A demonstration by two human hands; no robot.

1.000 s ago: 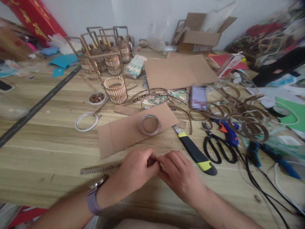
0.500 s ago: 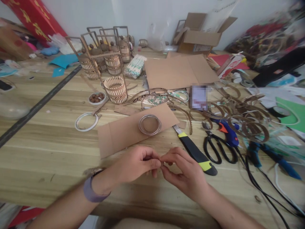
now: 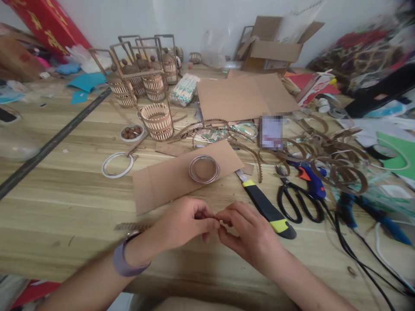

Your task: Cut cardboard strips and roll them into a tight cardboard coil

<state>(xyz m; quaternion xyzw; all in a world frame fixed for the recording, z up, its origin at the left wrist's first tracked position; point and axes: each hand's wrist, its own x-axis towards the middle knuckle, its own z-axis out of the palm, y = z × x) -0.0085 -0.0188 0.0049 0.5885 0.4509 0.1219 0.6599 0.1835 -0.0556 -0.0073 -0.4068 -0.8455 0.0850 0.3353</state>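
My left hand and my right hand meet fingertip to fingertip above the front of the table, both closed in a pinch. Whatever small brown piece lies between the fingertips is nearly all hidden. Behind my left wrist a notched brown strip sticks out, seemingly running under that hand. Just beyond the hands lies a cardboard piece with round metal-looking rings on it. A black and yellow utility knife rests beside my right hand, its blade pointing away.
Black-handled scissors, a blue glue gun with cables and curled brown strips crowd the right. Small slatted baskets with tall handles stand at the back left, near a dish of brown beads and a white ring.
My fingers have shifted slightly while staying pinched together. The strip's end behind my left wrist has risen a little and looks sharper. The things on the table lie as before.
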